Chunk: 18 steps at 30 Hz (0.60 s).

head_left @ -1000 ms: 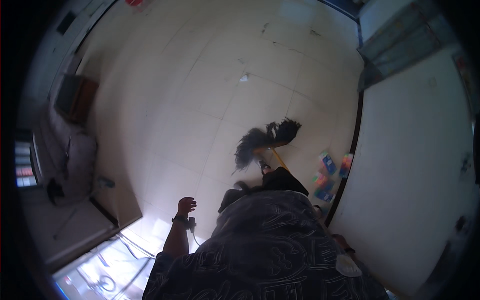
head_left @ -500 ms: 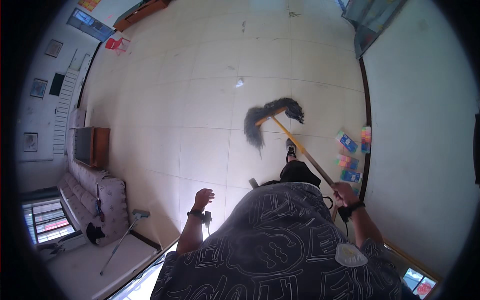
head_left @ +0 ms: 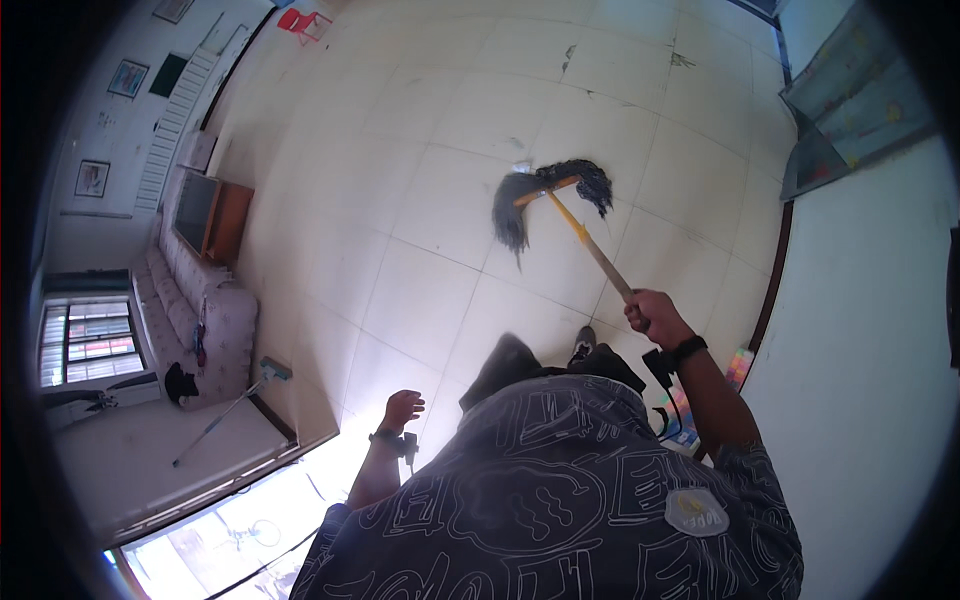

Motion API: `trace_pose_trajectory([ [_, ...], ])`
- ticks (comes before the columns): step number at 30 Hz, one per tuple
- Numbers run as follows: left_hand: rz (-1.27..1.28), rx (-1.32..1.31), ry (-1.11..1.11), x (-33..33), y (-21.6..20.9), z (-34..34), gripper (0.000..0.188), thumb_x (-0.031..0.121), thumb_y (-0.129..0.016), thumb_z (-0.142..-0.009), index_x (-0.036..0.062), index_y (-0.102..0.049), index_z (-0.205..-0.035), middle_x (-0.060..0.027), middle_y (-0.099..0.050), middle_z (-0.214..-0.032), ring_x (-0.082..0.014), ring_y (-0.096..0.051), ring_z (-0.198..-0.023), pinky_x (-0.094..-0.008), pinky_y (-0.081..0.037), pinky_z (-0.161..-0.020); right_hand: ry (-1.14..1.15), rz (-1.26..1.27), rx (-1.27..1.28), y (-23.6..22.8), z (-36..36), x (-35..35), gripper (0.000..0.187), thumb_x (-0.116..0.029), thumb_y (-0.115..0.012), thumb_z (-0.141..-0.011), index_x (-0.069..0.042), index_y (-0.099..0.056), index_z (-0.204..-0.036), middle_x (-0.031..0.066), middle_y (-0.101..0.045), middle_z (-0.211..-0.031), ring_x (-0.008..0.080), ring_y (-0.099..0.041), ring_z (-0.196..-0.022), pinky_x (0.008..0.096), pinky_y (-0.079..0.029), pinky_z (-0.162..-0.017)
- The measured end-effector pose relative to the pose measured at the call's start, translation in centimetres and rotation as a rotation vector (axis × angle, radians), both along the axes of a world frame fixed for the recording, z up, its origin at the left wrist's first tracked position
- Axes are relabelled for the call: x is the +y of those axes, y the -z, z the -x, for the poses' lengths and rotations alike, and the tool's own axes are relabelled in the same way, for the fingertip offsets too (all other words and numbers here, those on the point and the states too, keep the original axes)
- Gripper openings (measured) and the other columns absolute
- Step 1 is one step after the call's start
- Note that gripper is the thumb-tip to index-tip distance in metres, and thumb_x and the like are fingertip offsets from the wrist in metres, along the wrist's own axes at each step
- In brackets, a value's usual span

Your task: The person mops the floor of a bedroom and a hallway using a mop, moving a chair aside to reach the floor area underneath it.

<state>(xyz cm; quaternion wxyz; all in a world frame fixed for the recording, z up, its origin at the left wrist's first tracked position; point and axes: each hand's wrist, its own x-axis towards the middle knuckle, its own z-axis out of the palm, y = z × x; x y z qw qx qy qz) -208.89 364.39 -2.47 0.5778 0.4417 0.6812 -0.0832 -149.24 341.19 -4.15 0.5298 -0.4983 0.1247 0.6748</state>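
Observation:
A mop (head_left: 604,262) with a yellow and wooden handle slants away from me, its dark grey strands (head_left: 515,205) spread in an arch on the pale tiled floor (head_left: 520,300). Closed round the handle's near part is my right hand (head_left: 658,315), held out in front to the right. My left hand (head_left: 405,408) hangs free at my left side with nothing in it, fingers loosely bent and a little apart. Both wrists wear a dark band with a small device on it. A small white scrap (head_left: 521,167) lies just beyond the mop's strands.
Colourful packs (head_left: 740,368) stand along the right wall, partly behind my right arm. A grey curtain (head_left: 850,110) hangs at the far right. On the left are a patterned sofa (head_left: 225,310), a brown cabinet (head_left: 230,222) and a flat mop (head_left: 270,372). A red chair (head_left: 302,24) stands far off.
My right hand and the mop have moved forward, and the strands now reach the white scrap. I have stepped ahead and the view has turned, with the packs now beside my right arm.

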Motion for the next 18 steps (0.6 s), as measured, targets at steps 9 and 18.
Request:
trace_pose_trajectory([
  [9,0.097,-0.048,0.012,9.3,3.6,-12.5,0.026,0.023,-0.055,-0.093,0.0047,-0.06,-0.11,-0.0113,-0.068,-0.098,-0.0225,-0.065,-0.086,-0.0381,-0.052,-0.073,0.009,0.049,-0.026,-0.8,-12.0,20.7,0.006,-0.006,-0.053,-0.09,-0.005,-0.047,-0.088,0.0027,-0.049,-0.07,0.0061,-0.041,-0.051,0.0184,-0.035,-0.042],
  [18,0.144,-0.074,0.038,31.2,8.2,-28.5,0.028,0.026,-0.056,-0.091,0.0074,-0.06,-0.112,-0.011,-0.068,-0.101,-0.0242,-0.065,-0.088,-0.0399,-0.052,-0.075,0.009,0.094,-0.054,-3.4,-23.2,40.7,0.004,-0.006,-0.053,-0.091,-0.004,-0.049,-0.091,0.0021,-0.048,-0.071,0.0058,-0.039,-0.05,0.0192,-0.034,-0.041],
])
